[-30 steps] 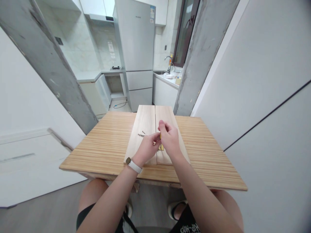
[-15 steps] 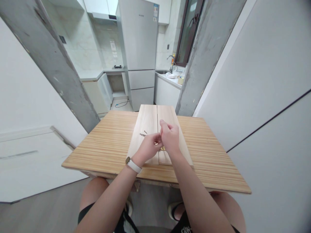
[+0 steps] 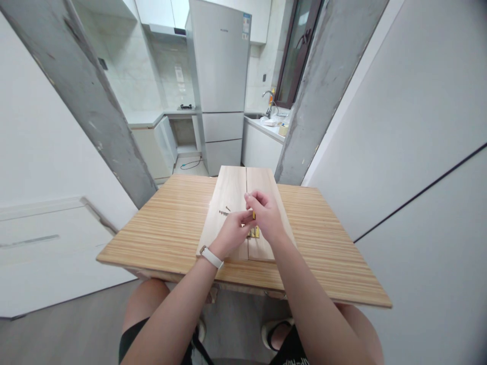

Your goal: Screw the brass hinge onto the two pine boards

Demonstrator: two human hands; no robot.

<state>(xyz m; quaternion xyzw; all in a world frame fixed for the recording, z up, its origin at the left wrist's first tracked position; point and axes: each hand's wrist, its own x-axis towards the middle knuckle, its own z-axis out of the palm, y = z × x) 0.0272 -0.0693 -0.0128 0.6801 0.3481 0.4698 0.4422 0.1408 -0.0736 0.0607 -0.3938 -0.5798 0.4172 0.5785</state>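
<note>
From here I see the left hand and right hand close together over two wooden boards on the desk, by a yellow piece; screws lie near the left hand, a fridge beyond.

1. 2 pale wood boards, left one + right one, lying flat side by side w/ a thin dark seam btwn.
2. Few small dark screws on the left board, approx in a row, plus 1 loose screw nearby.
3. Yellow metal piece by the seam, partly hidden.
4. Small yellow bit just above it in view, mostly covered, can't ID.
</note>
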